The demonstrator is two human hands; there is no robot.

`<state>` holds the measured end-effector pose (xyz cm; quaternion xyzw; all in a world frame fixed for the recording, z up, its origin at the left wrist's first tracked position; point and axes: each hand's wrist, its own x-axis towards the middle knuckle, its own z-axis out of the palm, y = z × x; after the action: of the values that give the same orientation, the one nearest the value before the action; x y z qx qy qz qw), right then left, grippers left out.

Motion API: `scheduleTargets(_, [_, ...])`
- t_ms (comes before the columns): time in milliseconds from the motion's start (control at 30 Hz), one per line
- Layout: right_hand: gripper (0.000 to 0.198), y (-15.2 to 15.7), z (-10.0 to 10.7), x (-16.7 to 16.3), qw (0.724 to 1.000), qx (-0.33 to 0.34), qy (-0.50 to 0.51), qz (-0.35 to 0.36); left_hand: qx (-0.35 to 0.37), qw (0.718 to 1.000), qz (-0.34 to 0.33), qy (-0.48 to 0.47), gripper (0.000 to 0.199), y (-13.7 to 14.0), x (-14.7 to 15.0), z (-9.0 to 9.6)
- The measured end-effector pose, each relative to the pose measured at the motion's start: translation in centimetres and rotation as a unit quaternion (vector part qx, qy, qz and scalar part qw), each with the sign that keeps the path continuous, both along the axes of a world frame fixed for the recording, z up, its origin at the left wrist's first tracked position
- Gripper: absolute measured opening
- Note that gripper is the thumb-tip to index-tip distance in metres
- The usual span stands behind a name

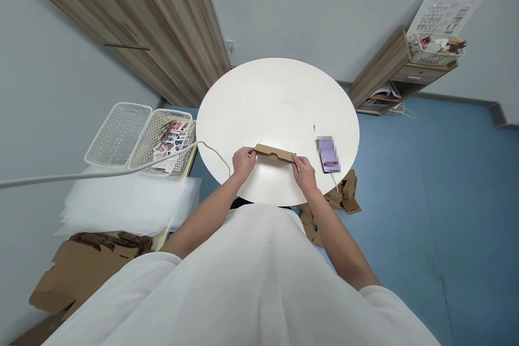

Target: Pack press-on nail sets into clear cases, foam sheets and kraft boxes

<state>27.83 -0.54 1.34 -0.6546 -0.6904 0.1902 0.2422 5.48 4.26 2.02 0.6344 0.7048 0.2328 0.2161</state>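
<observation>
A flat brown cardboard box [274, 153] is held between my two hands over the near part of the round white table [279, 92]. It tilts a little, its left end farther from me than its right, and a small notch shows in its near edge. My left hand [244, 162] pinches the left end. At the right end, the fingers of my right hand [304, 172] are closed on the box. Right of that hand lies a phone [328, 154] with a lit, blurred screen and a white cable.
White baskets [140, 135], one holding printed cards, stand left of the table beside translucent sheets [121, 200]. Flattened cardboard [81, 267] is stacked lower left. Folded cardboard boxes [346, 194] lie below the table's right edge. A pale cable [162, 159] crosses from the left onto the table.
</observation>
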Motion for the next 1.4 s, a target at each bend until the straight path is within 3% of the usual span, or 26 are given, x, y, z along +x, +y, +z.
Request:
scheduleTargets(200, [0.044,-0.6,-0.3,-0.5,0.998,-0.003,0.064,-0.025,-0.002,0.999,-0.017,0.033,0.027,-0.8,0.0,0.0])
scheduleTargets(400, [0.044,0.0,0.2,-0.7,0.986,-0.001,0.136,-0.097,-0.022,0.997,-0.060,0.032,0.032,-0.5,0.4,1.3])
scheduleTargets(567, [0.043,0.4,0.4,-0.5,0.981,0.000,0.155,-0.114,-0.108,0.991,-0.019,-0.074,0.047,0.7,-0.4,2.3])
scheduleTargets(800, [0.038,1.5,0.5,0.1,0.942,-0.072,0.290,-0.156,-0.218,0.932,0.040,-0.285,0.027,3.2,-1.1,1.4])
scheduleTargets(900, [0.042,2.0,0.3,0.2,0.914,-0.121,0.335,-0.197,-0.235,0.925,0.054,-0.293,0.033,3.4,-1.2,0.6])
scheduleTargets(1000, [0.050,2.3,0.2,0.4,0.897,-0.160,0.357,-0.206,-0.224,0.931,0.014,-0.288,0.042,3.2,-1.4,0.1])
scheduleTargets(1200, [0.042,1.4,0.1,0.8,0.922,-0.168,0.320,-0.139,-0.192,0.951,-0.061,-0.234,0.035,1.5,-1.6,-0.2])
scheduleTargets(1400, [0.038,-1.8,-2.2,0.0,0.928,-0.148,0.308,-0.149,-0.166,0.963,-0.038,-0.211,0.033,-3.3,-0.8,-1.7])
